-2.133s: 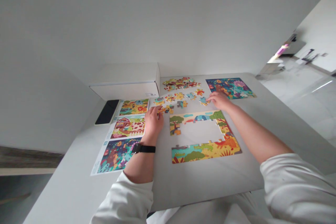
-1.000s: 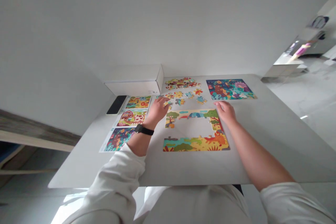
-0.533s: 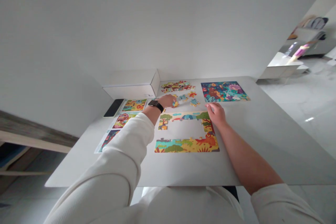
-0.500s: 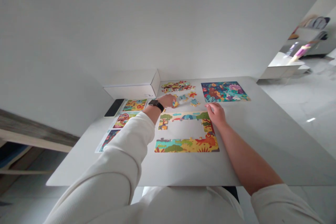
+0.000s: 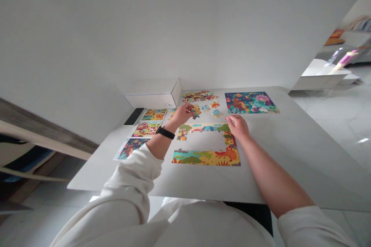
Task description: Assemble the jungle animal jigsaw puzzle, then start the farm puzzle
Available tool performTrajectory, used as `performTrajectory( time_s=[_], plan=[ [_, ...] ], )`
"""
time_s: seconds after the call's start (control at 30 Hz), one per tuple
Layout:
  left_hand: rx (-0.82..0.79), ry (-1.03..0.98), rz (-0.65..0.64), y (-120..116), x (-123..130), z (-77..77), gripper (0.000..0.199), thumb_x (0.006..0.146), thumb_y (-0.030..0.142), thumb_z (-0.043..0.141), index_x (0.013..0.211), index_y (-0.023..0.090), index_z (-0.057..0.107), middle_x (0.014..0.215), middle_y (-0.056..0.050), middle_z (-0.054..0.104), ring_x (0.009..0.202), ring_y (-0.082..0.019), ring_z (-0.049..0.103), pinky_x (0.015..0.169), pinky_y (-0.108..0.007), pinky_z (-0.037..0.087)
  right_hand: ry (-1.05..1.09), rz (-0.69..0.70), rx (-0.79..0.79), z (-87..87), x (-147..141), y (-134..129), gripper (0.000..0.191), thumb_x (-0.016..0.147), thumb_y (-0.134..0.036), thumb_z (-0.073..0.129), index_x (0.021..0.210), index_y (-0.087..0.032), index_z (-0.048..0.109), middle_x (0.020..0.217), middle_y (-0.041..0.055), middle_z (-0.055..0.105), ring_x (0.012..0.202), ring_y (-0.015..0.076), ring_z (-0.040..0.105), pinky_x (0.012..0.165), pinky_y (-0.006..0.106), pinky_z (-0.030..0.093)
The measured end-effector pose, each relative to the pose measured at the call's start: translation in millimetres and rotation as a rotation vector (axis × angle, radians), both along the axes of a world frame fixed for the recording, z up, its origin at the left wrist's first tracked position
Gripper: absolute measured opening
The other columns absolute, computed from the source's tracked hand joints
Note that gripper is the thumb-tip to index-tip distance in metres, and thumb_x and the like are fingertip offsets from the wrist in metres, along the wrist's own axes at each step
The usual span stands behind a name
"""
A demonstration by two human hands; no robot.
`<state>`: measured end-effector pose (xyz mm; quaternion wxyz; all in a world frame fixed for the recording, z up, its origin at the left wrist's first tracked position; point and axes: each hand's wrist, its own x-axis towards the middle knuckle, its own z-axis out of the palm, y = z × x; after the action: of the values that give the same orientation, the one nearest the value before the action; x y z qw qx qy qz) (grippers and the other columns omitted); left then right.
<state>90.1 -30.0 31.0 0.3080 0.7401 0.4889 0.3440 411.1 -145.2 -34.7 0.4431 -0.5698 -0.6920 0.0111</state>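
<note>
Our left hand (image 5: 183,114) pinches a jigsaw piece (image 5: 196,110) between thumb and fingers, just above the half-built puzzle (image 5: 205,157); our right hand (image 5: 237,127) rests on the table (image 5: 261,185) with its fingers loosely apart, just beside the puzzle's top right corner; loose pieces (image 5: 216,113) lie just above the puzzle, a heap of pieces (image 5: 199,96) beyond them; a finished puzzle (image 5: 251,102) lies above and to its right; picture sheets (image 5: 147,129) lie to its left, a white box (image 5: 153,99) and a phone (image 5: 134,116) near them; a black watch (image 5: 165,132) circles our left wrist.
</note>
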Motion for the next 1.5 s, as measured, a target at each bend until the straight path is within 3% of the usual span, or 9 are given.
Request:
performTrajectory(
  time_s=[0.17,0.33,0.43,0.57,0.83,1.17,1.37,1.5],
  plan=[
    [-0.19,-0.493,-0.038,-62.2,-13.6,-3.2,0.044,0.075,0.04,0.096,0.097,0.021,0.063,0.088,0.0,0.072,0.076,-0.015,0.072,0.071,-0.029,0.057,-0.018,0.088,-0.005,6.7,-12.3,-6.6,0.027,0.106,-0.034,0.056,0.109,-0.026,0.081,0.113,0.0119,0.085,0.109,0.0316,0.076,0.104,0.051,0.061],
    [-0.262,-0.662,-0.035,-95.7,-26.7,-1.2,0.048,0.072,0.042,0.101,0.094,0.02,0.064,0.077,0.003,0.068,0.07,-0.013,0.069,0.065,-0.025,0.054,-0.027,0.167,-0.009,12.6,-24.5,-14.0,0.028,0.106,-0.033,0.057,0.12,-0.025,0.08,0.117,0.0123,0.085,0.112,0.0327,0.077,0.104,0.054,0.062],
    [-0.264,-0.692,0.001,-100.7,-37.5,-4.4,0.049,0.069,0.042,0.103,0.09,0.021,0.064,0.075,0.003,0.068,0.066,-0.013,0.066,0.06,-0.024,0.051,-0.044,0.2,-0.032,16.7,-29.9,-18.6,0.027,0.104,-0.031,0.059,0.122,-0.026,0.079,0.117,0.0114,0.085,0.113,0.0328,0.077,0.105,0.055,0.062],
    [-0.273,-0.772,0.05,-103.2,-48.7,-13.0,0.053,0.069,0.046,0.103,0.092,0.021,0.063,0.078,0.003,0.069,0.068,-0.013,0.068,0.063,-0.025,0.056,-0.025,0.233,-0.053,24.3,-40.1,-25.9,0.031,0.102,-0.03,0.06,0.128,-0.028,0.078,0.119,0.0097,0.084,0.115,0.0323,0.077,0.107,0.055,0.062],
    [-0.29,-0.859,0.058,-98.1,-53.0,-25.4,0.061,0.066,0.049,0.105,0.098,0.022,0.06,0.083,0.005,0.068,0.07,-0.011,0.069,0.062,-0.022,0.057,0.123,0.326,-0.143,37.4,-68.3,-33.3,0.047,0.1,-0.033,0.069,0.147,-0.029,0.067,0.131,0.0094,0.081,0.117,0.0293,0.08,0.107,0.051,0.065],
    [-0.34,-0.859,0.049,-103.3,-54.2,-15.2,0.056,0.071,0.048,0.101,0.096,0.023,0.057,0.088,0.003,0.068,0.081,-0.014,0.072,0.066,-0.023,0.058,0.053,0.36,-0.122,61.1,-91.0,-40.4,0.056,0.101,-0.034,0.07,0.156,-0.032,0.06,0.135,0.011,0.079,0.118,0.0304,0.079,0.107,0.053,0.066],
    [-0.367,-0.818,0.028,-108.7,-53.0,-10.9,0.052,0.075,0.054,0.097,0.097,0.023,0.061,0.083,0.004,0.065,0.072,-0.011,0.067,0.067,-0.023,0.059,-0.049,0.385,-0.062,75.6,-116.4,-48.3,0.065,0.103,-0.028,0.07,0.164,-0.036,0.051,0.148,0.0113,0.071,0.133,0.0333,0.072,0.115,0.056,0.063],
    [-0.371,-0.829,-0.014,-112.5,-54.8,-10.1,0.056,0.074,0.056,0.099,0.099,0.022,0.062,0.085,0.003,0.068,0.071,-0.011,0.068,0.065,-0.023,0.058,-0.151,0.398,0.055,78.9,-137.3,-43.7,0.065,0.102,-0.022,0.071,0.163,-0.036,0.053,0.156,0.0113,0.065,0.146,0.0356,0.063,0.125,0.061,0.054]
  ],
)
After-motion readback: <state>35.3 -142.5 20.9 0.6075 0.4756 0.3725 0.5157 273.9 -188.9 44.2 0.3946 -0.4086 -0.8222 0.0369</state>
